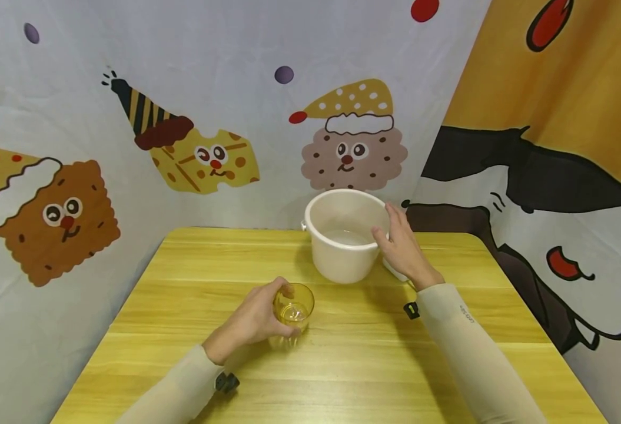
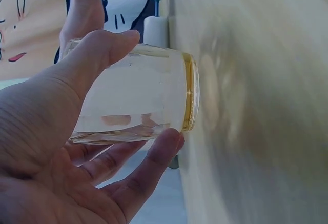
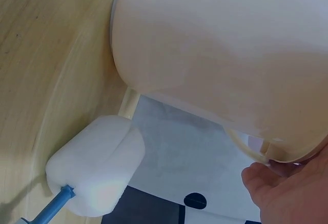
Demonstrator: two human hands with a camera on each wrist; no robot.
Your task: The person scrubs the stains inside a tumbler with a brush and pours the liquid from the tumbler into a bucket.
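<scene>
My left hand (image 1: 252, 315) holds a yellow-tinted clear glass cup (image 1: 301, 303), thumb on one side and fingers on the other. In the left wrist view, the cup (image 2: 148, 88) is close to the tabletop; whether it touches is hard to tell. A white plastic bucket (image 1: 339, 265) stands toward the back of the table. My right hand (image 1: 407, 250) grips its right rim, with the thumb over the inner side. The right wrist view shows the bucket wall (image 3: 215, 55) and part of the bucket handle (image 3: 243, 144) beside the hand.
A white sponge brush (image 3: 97, 162) with a blue handle (image 3: 51, 206) lies right of the bucket, partly hidden by my right arm in the head view. The yellow wood-grain table (image 1: 183, 277) meets a cartoon-printed cloth (image 1: 225, 76) behind it.
</scene>
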